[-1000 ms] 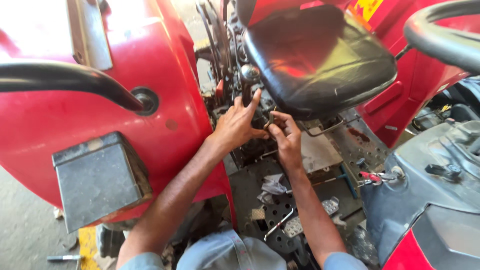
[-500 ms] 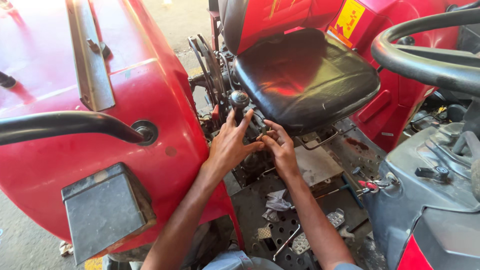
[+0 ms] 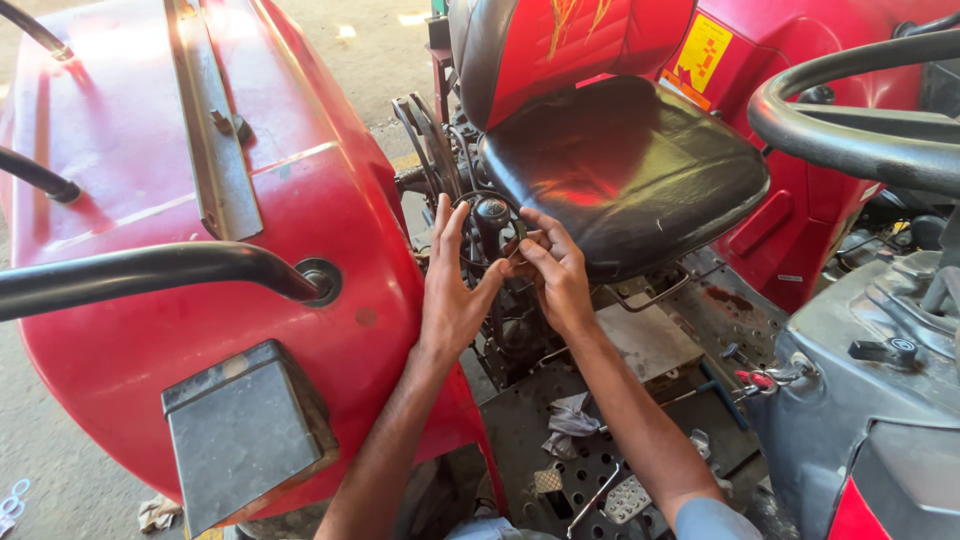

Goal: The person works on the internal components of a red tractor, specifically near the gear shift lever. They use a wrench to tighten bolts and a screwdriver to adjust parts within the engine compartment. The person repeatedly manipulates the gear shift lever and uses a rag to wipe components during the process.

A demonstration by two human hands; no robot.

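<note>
Both hands gripped a thin ring [image 3: 462,205] around the knob [image 3: 491,211] beside the seat [image 3: 625,170]: left hand [image 3: 452,290] fingers spread, right hand [image 3: 555,272] pinching.

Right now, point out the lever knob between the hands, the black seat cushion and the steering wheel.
lever knob [image 3: 491,211]: head view, on its rounded dark top.
black seat cushion [image 3: 625,170]: head view, on the middle of the sitting surface.
steering wheel [image 3: 840,140]: head view, on the near black rim.
</note>
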